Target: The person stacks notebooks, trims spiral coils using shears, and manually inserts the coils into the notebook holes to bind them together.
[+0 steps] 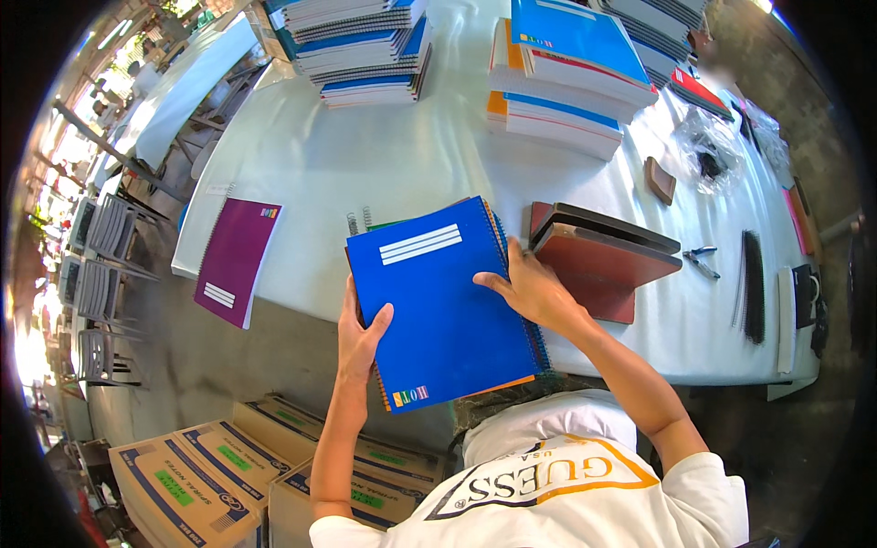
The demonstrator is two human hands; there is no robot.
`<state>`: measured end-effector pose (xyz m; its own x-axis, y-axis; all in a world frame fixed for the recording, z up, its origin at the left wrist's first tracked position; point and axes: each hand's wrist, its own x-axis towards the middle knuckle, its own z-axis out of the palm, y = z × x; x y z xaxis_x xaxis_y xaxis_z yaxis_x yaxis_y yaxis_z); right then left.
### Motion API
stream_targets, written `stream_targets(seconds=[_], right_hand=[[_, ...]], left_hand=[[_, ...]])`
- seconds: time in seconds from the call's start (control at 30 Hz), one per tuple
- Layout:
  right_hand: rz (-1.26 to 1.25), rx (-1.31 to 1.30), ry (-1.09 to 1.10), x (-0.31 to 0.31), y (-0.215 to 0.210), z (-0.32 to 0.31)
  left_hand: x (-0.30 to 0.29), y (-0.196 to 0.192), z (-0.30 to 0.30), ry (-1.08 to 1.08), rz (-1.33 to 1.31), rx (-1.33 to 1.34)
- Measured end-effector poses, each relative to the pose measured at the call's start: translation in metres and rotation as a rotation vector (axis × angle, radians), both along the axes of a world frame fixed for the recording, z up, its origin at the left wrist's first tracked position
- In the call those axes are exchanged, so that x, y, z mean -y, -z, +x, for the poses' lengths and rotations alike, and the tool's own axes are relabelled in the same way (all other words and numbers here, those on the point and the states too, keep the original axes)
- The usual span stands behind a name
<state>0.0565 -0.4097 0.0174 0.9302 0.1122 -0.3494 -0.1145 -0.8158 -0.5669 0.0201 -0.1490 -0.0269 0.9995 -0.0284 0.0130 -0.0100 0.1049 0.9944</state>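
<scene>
A blue-covered spiral notebook [429, 310] tops a small stack of notebooks, tilted over the table's near edge in front of me. Orange and dark edges of others peek out beneath it. My left hand [360, 333] grips the stack's left edge, thumb up along the cover's side. On the upper right edge, beside the black coil binding, my right hand [537, 285] holds it with the thumb on the cover and fingers partly hidden. Loose wire coils [354, 224] show past the stack's top left corner. Close to my right hand stands a reddish-brown angled stand [598, 265].
A purple notebook [239, 256] lies over the table's left edge. Tall notebook stacks [365, 55] and book piles [575, 82] stand at the back. Rightward are pliers [702, 260], black coils [752, 288], a brown block [660, 181] and plastic wrap [708, 151]. Cardboard boxes [196, 479] sit below left.
</scene>
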Motion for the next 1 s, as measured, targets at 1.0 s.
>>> stream_targets(seconds=[1.0], right_hand=[[0.147, 0.768, -0.004, -0.039, 0.019, 0.059]], left_hand=[[-0.341, 0.074, 0.077, -0.740, -0.438, -0.093]])
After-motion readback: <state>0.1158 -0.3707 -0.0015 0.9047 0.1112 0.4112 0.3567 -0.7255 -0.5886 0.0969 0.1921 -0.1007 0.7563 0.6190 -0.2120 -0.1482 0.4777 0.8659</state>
